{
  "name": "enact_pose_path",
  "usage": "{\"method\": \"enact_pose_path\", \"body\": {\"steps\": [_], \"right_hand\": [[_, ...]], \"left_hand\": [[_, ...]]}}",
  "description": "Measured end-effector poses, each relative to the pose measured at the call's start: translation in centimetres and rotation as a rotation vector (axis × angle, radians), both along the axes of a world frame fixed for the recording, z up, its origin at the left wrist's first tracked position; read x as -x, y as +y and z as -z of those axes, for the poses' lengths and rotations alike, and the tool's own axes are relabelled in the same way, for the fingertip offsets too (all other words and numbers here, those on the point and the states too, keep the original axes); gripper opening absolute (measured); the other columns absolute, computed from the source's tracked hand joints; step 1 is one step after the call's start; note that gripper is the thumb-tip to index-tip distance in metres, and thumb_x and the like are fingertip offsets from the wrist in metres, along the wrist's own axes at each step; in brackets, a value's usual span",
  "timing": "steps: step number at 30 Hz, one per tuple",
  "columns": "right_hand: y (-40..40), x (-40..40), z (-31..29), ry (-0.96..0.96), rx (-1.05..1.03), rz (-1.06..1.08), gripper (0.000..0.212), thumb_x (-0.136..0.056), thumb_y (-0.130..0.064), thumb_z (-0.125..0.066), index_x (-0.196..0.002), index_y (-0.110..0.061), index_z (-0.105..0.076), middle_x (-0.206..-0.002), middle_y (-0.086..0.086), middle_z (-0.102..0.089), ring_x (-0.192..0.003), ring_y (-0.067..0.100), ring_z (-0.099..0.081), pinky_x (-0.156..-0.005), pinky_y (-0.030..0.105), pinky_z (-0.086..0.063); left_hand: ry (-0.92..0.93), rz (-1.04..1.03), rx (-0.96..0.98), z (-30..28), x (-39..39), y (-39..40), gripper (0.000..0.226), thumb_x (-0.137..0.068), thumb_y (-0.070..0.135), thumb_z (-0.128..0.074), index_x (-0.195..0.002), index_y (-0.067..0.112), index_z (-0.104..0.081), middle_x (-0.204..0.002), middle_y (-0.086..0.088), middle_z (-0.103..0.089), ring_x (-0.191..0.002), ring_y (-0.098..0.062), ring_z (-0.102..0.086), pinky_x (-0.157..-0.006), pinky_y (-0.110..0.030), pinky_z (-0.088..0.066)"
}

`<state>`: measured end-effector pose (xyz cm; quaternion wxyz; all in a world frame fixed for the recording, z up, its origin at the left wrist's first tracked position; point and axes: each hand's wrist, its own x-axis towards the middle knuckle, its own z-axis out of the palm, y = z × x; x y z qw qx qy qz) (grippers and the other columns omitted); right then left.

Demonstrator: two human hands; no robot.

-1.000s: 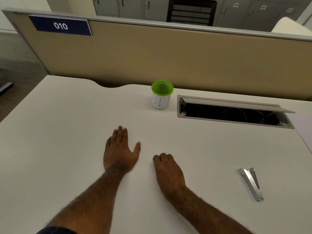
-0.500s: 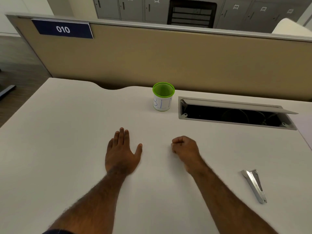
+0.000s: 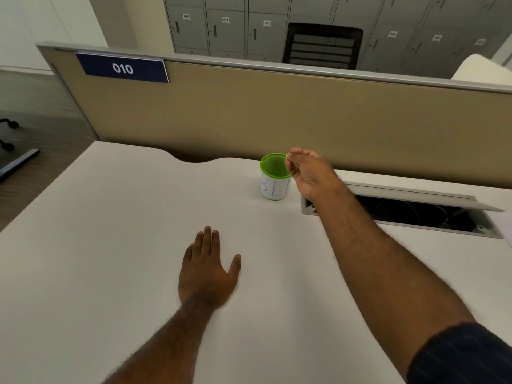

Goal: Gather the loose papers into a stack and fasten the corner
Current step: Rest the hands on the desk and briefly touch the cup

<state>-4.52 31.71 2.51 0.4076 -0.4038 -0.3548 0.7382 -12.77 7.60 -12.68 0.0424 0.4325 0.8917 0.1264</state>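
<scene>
Green-rimmed mesh cup [image 3: 273, 177], contents unseen; right hand [image 3: 309, 173] pinched above it, left hand [image 3: 206, 270] flat.

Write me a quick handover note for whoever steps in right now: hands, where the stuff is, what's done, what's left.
Left hand: flat on the white desk, fingers straight, holding nothing.
Right hand: raised over the rim of the green cup, fingertips pinched together; whether they hold something small cannot be told.
Papers: no loose sheets can be made out on the desk in this view. No stapler or other fastener in view now either.
Done: nothing visibly gathered or fastened.
Left: find the papers, stack them, fasten the corner.
</scene>
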Motion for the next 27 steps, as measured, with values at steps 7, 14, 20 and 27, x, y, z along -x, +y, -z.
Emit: {"method": "enact_pose_path", "body": {"steps": [7,14,20,27], "right_hand": [[2.9,2.3,1.5,-0.905,-0.662,-0.026,0.018,-0.075,-0.001,-0.058,-0.072,-0.015,-0.069,-0.078,-0.003,-0.069,-0.073,0.011,-0.062,-0.066,0.021,-0.050],[3.2,2.1,1.2,-1.049,-0.869,-0.060,0.012,-0.073,-0.006,-0.065,-0.071,-0.017,-0.070,-0.074,-0.005,-0.067,-0.073,0.013,-0.064,-0.064,0.021,-0.051],[3.5,2.2,1.7,-1.153,-0.882,-0.190,0.018,-0.077,-0.007,-0.061,-0.073,-0.021,-0.071,-0.088,0.003,-0.071,-0.082,0.020,-0.065,-0.069,0.023,-0.052],[3.0,2.5,1.4,-1.097,-0.946,-0.095,0.009,-0.073,-0.013,-0.069,-0.075,-0.018,-0.062,-0.088,0.002,-0.063,-0.082,0.019,-0.058,-0.067,0.028,-0.048]], "left_hand": [[-0.003,-0.001,0.007,0.1,0.1,0.0,0.083,-0.092,0.067,-0.018,-0.157,0.018,-0.003,-0.165,0.002,0.006,-0.152,-0.014,0.004,-0.123,-0.033,-0.003],[-0.018,-0.002,0.009,0.1,0.1,0.0,0.083,-0.091,0.067,-0.017,-0.157,0.018,-0.001,-0.165,0.003,0.007,-0.152,-0.013,0.006,-0.123,-0.033,-0.002],[-0.015,0.000,0.010,0.0,0.1,0.0,0.083,-0.091,0.066,-0.017,-0.157,0.018,-0.002,-0.165,0.002,0.006,-0.152,-0.014,0.005,-0.123,-0.034,-0.003],[-0.016,0.000,0.013,0.0,0.1,0.0,0.082,-0.092,0.066,-0.017,-0.157,0.019,0.000,-0.165,0.003,0.008,-0.151,-0.013,0.007,-0.123,-0.033,-0.001]]}}
